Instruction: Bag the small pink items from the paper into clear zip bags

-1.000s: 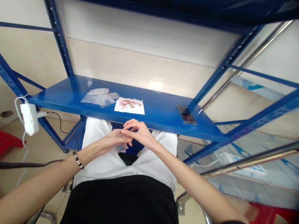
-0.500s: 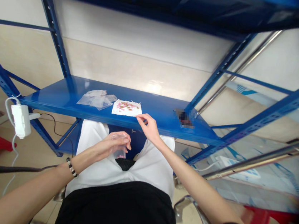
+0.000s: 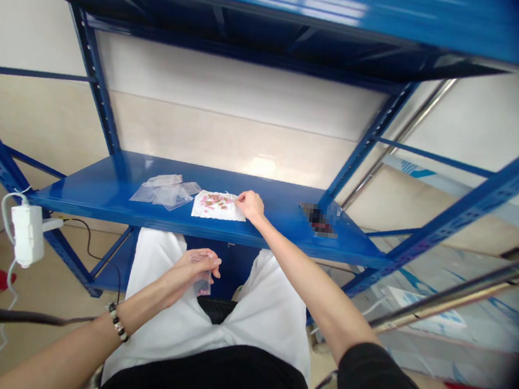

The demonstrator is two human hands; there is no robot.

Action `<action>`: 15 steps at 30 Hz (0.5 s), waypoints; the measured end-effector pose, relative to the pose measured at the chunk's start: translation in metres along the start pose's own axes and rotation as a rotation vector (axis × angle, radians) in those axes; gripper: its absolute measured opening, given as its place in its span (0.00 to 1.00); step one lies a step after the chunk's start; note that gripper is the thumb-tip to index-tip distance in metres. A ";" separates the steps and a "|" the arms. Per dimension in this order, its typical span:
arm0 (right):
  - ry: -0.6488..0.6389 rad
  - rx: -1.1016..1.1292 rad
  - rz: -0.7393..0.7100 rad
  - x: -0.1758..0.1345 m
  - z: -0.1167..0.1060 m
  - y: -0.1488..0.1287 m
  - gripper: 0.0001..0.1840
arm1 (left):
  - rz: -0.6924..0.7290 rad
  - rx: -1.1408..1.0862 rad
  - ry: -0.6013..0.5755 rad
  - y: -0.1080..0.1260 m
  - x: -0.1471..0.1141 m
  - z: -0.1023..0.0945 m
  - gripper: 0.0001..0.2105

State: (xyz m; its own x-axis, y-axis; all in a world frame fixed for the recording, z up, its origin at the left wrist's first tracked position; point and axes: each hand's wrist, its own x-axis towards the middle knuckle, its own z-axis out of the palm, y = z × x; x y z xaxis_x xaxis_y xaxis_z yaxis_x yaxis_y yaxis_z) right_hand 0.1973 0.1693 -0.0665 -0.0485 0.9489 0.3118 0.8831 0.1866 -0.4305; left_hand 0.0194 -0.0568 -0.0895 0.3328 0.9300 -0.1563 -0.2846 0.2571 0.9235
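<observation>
Low over my lap, my left hand (image 3: pixel 202 265) is closed on a small clear plastic bag (image 3: pixel 203 283), which hangs down with a little pink at its bottom. A white sheet (image 3: pixel 199 211), paper or cloth, lies near the front of the blue shelf and carries many small pink and brown pieces (image 3: pixel 215 201). At the sheet's right edge is my right hand (image 3: pixel 252 205), its fingertips pinched together. Whatever sits between those fingertips is too small or hidden to make out. Left of the sheet, several clear plastic bags (image 3: pixel 166 190) overlap in a loose pile.
The blue shelf (image 3: pixel 282 194) has an upper shelf (image 3: pixel 261 13) overhead and upright posts at both sides. A dark, pixelated object (image 3: pixel 318 219) lies toward its right end. A white power strip (image 3: pixel 27 235) hangs at the left post, with cords below.
My right hand has moved from the sheet's lower right corner up along its right edge, fingers still pinched. My left hand keeps the bag over my lap. The view has tilted upward.
</observation>
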 end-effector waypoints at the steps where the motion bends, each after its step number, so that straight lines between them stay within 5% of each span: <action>1: 0.003 -0.004 0.002 0.001 0.000 0.000 0.04 | -0.001 -0.003 0.002 0.000 0.001 0.000 0.14; 8: 0.064 0.151 -0.039 -0.010 -0.027 -0.015 0.05 | 0.033 -0.013 -0.016 0.002 0.000 0.000 0.15; 12: -0.032 0.530 -0.313 -0.064 -0.059 -0.034 0.11 | 0.038 0.006 -0.014 0.005 -0.002 0.001 0.16; 15: -0.117 0.559 -0.395 -0.121 -0.078 -0.043 0.11 | 0.040 -0.005 -0.093 0.004 -0.005 0.005 0.15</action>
State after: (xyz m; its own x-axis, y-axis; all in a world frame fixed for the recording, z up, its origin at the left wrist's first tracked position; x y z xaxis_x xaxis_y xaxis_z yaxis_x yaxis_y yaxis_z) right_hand 0.2021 0.0262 -0.0196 -0.3951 0.7979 0.4551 0.4170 0.5973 -0.6851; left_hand 0.0206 -0.0613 -0.0830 0.4033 0.9110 -0.0861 -0.3034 0.2219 0.9266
